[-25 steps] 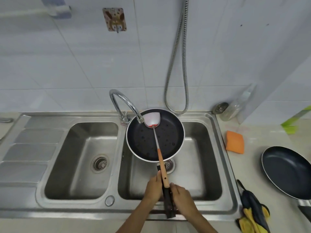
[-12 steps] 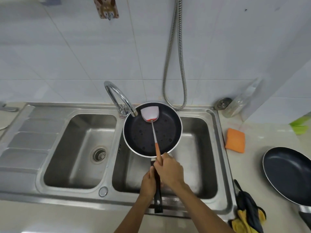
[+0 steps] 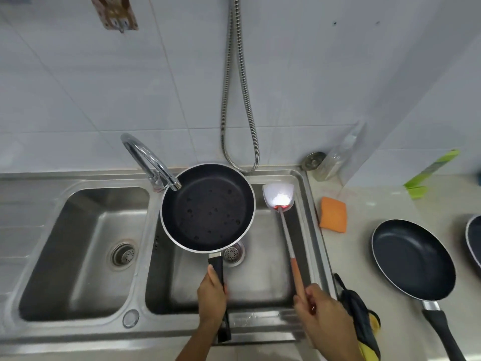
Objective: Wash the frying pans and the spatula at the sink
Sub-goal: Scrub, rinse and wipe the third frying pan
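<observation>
My left hand grips the black handle of a dark frying pan, held over the right basin of the steel sink with its rim under the tap spout. Water drops dot the pan's inside. My right hand holds the orange handle of a spatula, whose white blade sits over the basin's far right corner. A second frying pan lies on the counter at right. The edge of a third pan shows at the frame's right border.
An orange sponge lies on the counter beside the sink. A dark and yellow cloth hangs at the counter's front edge. A metal shower hose loops down the tiled wall. A clear bottle stands behind the sink.
My right hand has lifted the spatula out of the pan and moved it right, over the basin's right side. My left hand still holds the pan's handle.
</observation>
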